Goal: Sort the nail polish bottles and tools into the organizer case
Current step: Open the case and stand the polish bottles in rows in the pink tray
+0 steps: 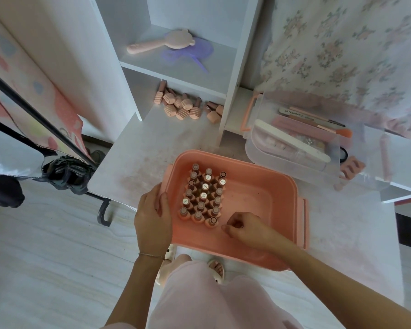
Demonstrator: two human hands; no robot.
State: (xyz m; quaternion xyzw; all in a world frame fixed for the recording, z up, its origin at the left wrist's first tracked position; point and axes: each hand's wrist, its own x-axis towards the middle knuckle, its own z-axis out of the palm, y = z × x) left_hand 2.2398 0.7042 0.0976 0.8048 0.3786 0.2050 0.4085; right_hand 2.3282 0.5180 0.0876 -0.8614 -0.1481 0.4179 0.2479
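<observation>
Pink-clad lap (199,293), pale wood-grain floor (45,257).

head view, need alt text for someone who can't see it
A person's left hand grips the rim of a pink organizer case holding upright nail polish bottles in rows, while the right hand, fingers curled, reaches inside beside them. More bottles lie loose on a white shelf behind; a clear tray of nail tools sits at right.
</observation>
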